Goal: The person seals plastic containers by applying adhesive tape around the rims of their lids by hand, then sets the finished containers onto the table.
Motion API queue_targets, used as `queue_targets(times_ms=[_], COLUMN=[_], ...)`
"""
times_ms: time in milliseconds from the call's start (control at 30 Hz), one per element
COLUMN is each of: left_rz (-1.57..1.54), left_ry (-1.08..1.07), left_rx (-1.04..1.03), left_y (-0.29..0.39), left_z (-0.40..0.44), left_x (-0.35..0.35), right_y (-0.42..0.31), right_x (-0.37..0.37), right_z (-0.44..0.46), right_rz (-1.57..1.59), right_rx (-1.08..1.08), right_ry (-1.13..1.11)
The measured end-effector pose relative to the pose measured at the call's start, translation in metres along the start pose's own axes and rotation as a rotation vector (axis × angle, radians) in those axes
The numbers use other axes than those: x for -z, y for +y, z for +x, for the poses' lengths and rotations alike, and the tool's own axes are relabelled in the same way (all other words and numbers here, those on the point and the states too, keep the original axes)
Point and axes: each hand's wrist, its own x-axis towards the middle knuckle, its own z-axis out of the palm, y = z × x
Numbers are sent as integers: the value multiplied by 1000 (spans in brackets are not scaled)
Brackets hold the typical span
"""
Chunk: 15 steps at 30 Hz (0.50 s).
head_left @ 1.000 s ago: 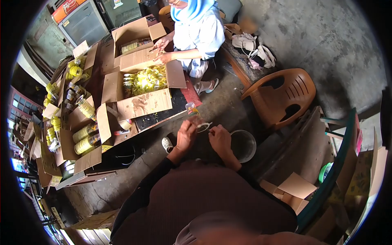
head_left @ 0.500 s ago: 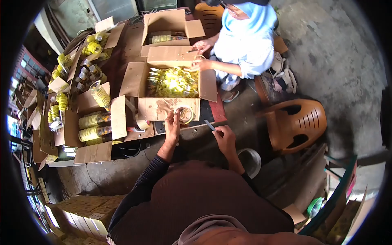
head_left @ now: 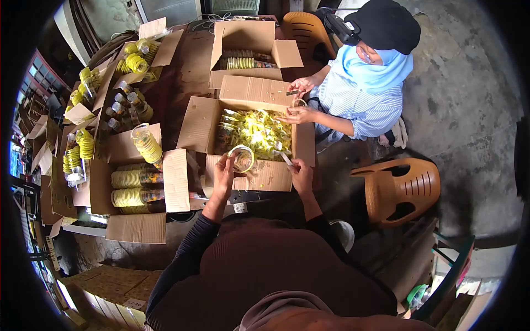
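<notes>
My left hand (head_left: 223, 177) grips a round, clear plastic cup (head_left: 252, 168) with a yellow rim, held over the near flap of a cardboard box (head_left: 190, 127). In my right hand (head_left: 302, 177) is a thin, flat blade (head_left: 285, 158), pointing up and left, to the right of the cup and apart from it. Yellow strips and scraps (head_left: 256, 129) fill the box just beyond both hands, with some clear plastic among them at its left side.
A co-worker (head_left: 359, 94) sits at the right, hands over the box's far right corner. Another carton (head_left: 165, 179) at left holds stacked yellow-rimmed cups (head_left: 130, 197). A farther carton (head_left: 243, 38) stands behind. An orange plastic chair (head_left: 397, 190) is at right.
Both hands have moved forward to the scrap box, the cup and blade still in them. The view has shifted, showing more of the co-worker.
</notes>
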Motion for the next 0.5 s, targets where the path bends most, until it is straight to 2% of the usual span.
queue_targets(times_ms=[133,367,500], left_rz=[19,24,18], left_ry=[-2,10,57], left_rx=[-4,-60,-34], left_y=[-3,-7,-9], left_z=[11,30,26], left_x=[10,22,18], right_y=[5,42,70], right_x=[-2,1,-6], right_z=[9,14,17], right_rz=[11,49,235], right_rx=[-43,-139,-199], right_ry=[74,59,58])
